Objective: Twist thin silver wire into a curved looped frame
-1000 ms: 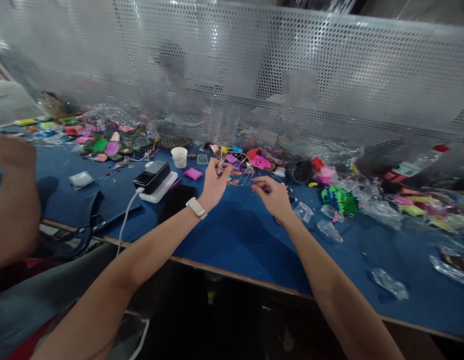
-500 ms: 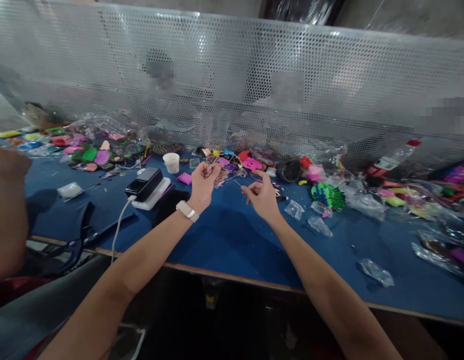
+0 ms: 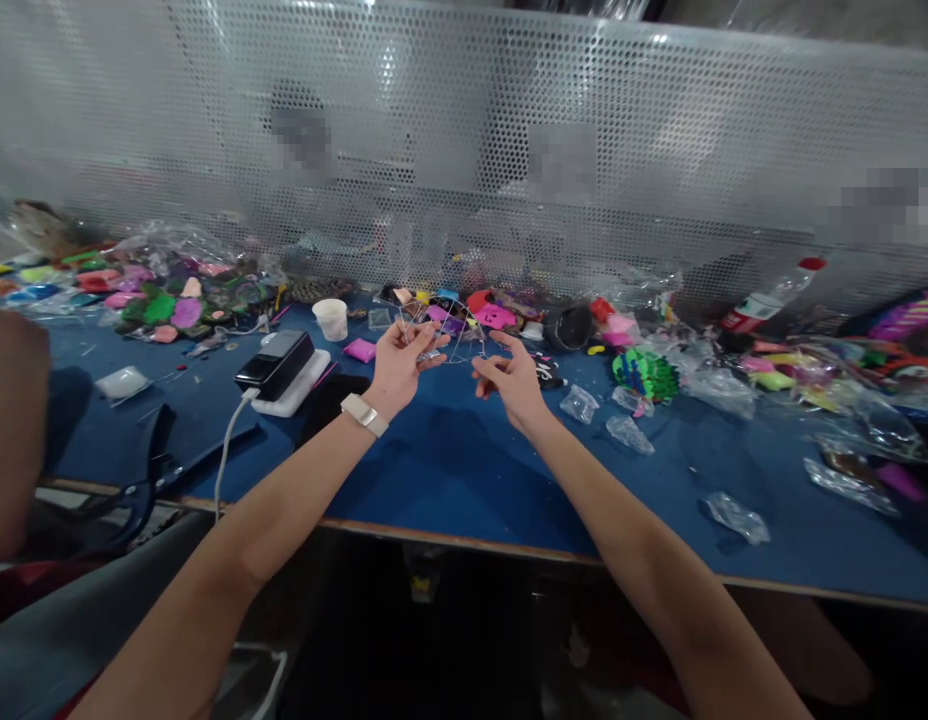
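My left hand (image 3: 402, 365), with a pale band on its wrist, pinches a thin wire frame (image 3: 458, 335) above the blue table (image 3: 464, 470). The frame is made of fine, light-coloured strands that spread between my two hands. My right hand (image 3: 507, 378) is at the frame's right side, thumb and index finger close together; whether it grips a strand is too small to tell. Behind the hands lie a bright pink piece (image 3: 496, 315) and a purple one. A small pink packet (image 3: 360, 350) is left of my left hand.
On the left are a white cup (image 3: 330, 318), a black device (image 3: 275, 362) with a white cable, and dark blue pliers-like handles (image 3: 160, 465). A green spiky piece (image 3: 645, 375), plastic wrappers and a bottle (image 3: 771, 298) lie right. A perforated metal screen (image 3: 449, 130) stands behind; another person's arm (image 3: 14, 430) is far left.
The view has shifted slightly, so the table's items appear further left and higher. The wire frame between my hands now shows more clearly, spread wider.
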Demonstrator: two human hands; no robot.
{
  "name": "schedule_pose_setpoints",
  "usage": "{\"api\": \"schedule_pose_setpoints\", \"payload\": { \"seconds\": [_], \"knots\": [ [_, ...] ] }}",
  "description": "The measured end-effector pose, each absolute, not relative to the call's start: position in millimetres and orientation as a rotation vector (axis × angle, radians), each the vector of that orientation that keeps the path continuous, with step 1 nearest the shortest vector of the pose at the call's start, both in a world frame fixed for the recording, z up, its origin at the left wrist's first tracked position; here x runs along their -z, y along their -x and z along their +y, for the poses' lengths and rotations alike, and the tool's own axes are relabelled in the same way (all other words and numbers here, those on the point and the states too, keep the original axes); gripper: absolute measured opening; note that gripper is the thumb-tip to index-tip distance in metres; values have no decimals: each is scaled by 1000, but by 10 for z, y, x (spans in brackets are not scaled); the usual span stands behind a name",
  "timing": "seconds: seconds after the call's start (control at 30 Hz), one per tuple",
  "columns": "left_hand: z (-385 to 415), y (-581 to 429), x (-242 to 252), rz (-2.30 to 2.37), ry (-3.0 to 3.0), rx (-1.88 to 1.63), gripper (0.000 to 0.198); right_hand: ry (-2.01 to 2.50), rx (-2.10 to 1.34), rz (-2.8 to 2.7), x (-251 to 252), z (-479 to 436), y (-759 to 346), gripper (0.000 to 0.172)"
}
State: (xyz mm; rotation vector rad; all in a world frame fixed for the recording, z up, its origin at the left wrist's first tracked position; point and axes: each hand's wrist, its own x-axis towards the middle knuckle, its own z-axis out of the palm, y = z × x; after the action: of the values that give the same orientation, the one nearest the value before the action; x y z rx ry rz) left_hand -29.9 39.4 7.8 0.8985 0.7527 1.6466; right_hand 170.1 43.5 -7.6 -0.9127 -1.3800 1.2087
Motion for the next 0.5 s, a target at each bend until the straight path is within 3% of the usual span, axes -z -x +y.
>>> {"api": "schedule_pose_setpoints", "payload": {
  "seconds": [0.33,0.5],
  "knots": [
    [371,263,-52,792,-968,-1605,60,884,-1144,-1442,4,359,-1682,96],
    [345,264,-68,785,-1063,-1569,57,863,-1100,-1407,-12,369,-1691,87]
  ]
}}
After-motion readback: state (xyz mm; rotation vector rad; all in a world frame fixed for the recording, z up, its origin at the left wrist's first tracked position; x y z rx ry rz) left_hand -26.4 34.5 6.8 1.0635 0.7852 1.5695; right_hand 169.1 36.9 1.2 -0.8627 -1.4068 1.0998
